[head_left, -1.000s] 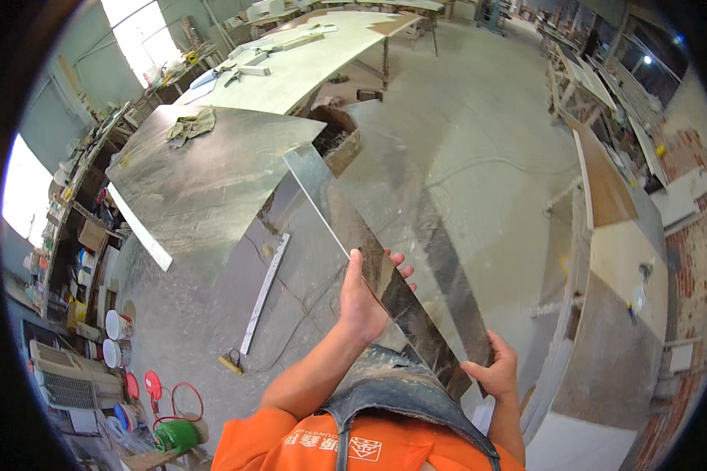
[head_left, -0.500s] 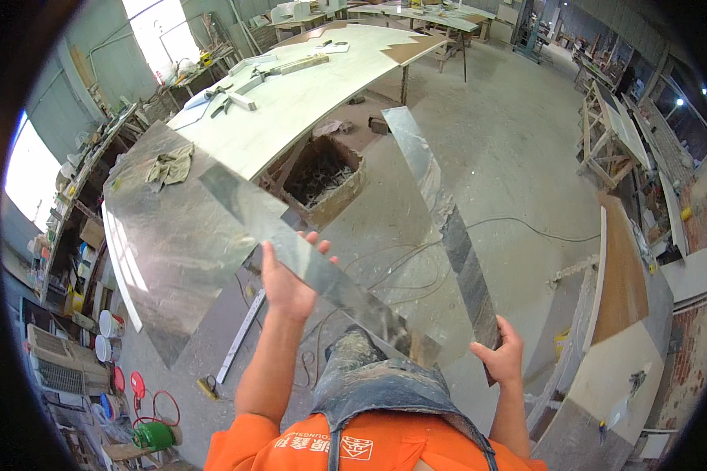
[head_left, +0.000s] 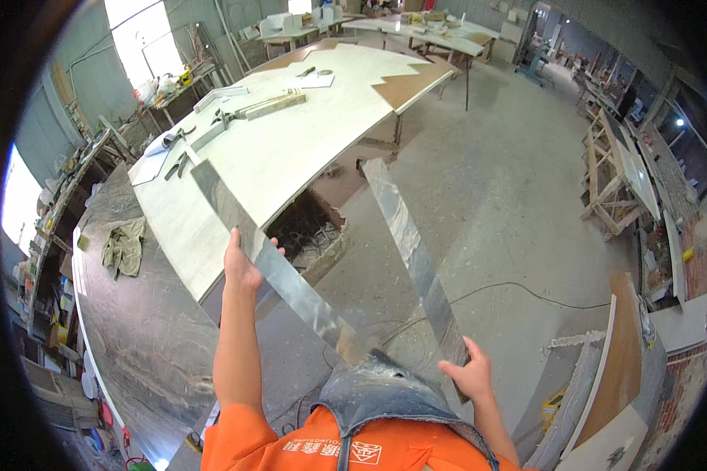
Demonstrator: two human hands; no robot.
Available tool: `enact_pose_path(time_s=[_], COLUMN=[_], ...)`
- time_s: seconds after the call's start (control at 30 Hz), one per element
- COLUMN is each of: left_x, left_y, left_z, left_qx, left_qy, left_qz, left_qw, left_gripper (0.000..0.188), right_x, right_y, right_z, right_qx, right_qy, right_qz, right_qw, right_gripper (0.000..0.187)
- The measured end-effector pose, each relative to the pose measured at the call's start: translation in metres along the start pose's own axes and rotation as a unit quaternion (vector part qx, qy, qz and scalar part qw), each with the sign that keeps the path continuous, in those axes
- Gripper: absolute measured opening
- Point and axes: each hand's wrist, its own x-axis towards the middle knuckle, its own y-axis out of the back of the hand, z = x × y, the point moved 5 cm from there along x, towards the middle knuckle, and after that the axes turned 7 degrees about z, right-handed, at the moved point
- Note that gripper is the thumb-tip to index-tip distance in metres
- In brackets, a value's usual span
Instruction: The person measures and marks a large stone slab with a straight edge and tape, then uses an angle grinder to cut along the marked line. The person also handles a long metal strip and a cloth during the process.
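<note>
My left hand (head_left: 243,265) is closed round a long, narrow grey marbled stone strip (head_left: 294,290), gripping it along its edges with the thumb on the near side. That strip slants from above the near edge of the white-topped table (head_left: 306,133) down to my dark apron (head_left: 385,392). A second marbled strip (head_left: 407,239), about as long, is in my right hand (head_left: 471,370), held close to its lower end with the thumb over the face. Its far end reaches out over the floor, to the right of the table. The two strips are apart from each other.
A box of scraps (head_left: 339,243) stands on the floor beside the table. Clamps and bars (head_left: 226,118) lie on the tabletop. At left, a grey slab (head_left: 141,322) carries a crumpled cloth (head_left: 124,247). A cable (head_left: 526,290) crosses the floor; a wooden trestle (head_left: 605,184) stands right.
I have come closer to the white-topped table, which now fills more of the view. The left strip is tilted more steeply, and both strips stay in my hands.
</note>
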Motion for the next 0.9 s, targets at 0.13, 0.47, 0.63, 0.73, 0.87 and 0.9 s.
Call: enact_pose_path(time_s=[0.13, 0.47, 0.63, 0.73, 0.87, 0.9], left_x=[0.088, 0.223, 0.246, 0.263, 0.284, 0.288], left_y=[-0.019, -0.017, -0.029, -0.026, -0.017, -0.017], left_z=[0.019, 0.03, 0.038, 0.038, 0.042, 0.045], left_qx=[0.087, 0.244, 0.32, 0.329, 0.334, 0.338], left_qy=[-0.029, -0.126, -0.124, -0.136, -0.136, -0.142], left_qz=[0.051, 0.284, 0.386, 0.404, 0.43, 0.418], left_qw=[0.994, 0.919, 0.856, 0.843, 0.828, 0.831], left_gripper=[0.056, 0.052, 0.052, 0.049, 0.043, 0.042], right_x=[0.096, 0.356, 0.461, 0.509, 0.55, 0.555], right_y=[-0.035, -0.129, -0.177, -0.211, -0.258, -0.268], right_z=[-0.017, -0.068, -0.1, -0.111, -0.128, -0.132], right_qx=[0.023, -0.035, -0.105, -0.142, -0.167, -0.147], right_qy=[-0.038, -0.004, 0.044, 0.05, 0.069, 0.076], right_qz=[-0.015, -0.121, -0.14, -0.159, -0.161, -0.165], right_qw=[0.999, 0.992, 0.984, 0.976, 0.97, 0.972], right_gripper=[0.083, 0.071, 0.078, 0.077, 0.077, 0.078])
